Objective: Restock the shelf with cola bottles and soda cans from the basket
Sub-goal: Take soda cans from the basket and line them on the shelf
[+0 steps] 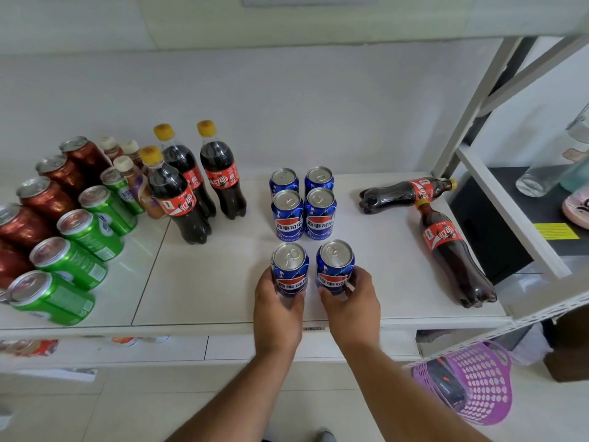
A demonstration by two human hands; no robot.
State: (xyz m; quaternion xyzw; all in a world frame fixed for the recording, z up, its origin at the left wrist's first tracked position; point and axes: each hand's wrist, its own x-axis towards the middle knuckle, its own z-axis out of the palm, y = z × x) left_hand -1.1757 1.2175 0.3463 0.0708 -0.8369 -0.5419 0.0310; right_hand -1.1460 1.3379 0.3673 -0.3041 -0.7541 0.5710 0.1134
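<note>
On the white shelf (207, 282), my left hand (276, 309) grips a blue soda can (289, 266) and my right hand (352, 303) grips another blue can (335, 263), both upright near the front edge. Behind them stand several more blue cans (304, 205) in two columns. Three cola bottles with yellow caps (191, 183) stand upright to the left. Two cola bottles lie on their sides at the right, one (404, 193) at the back and one (452, 253) toward the front. The purple basket (478, 381) sits on the floor at the lower right, with dark items inside.
Rows of green cans (83, 237) and red cans (38, 202) fill the shelf's left part, with small milk-tea bottles (134, 173) behind. A grey shelf upright (471, 100) and a neighbouring rack with glassware (541, 177) stand at the right. A lower shelf runs beneath.
</note>
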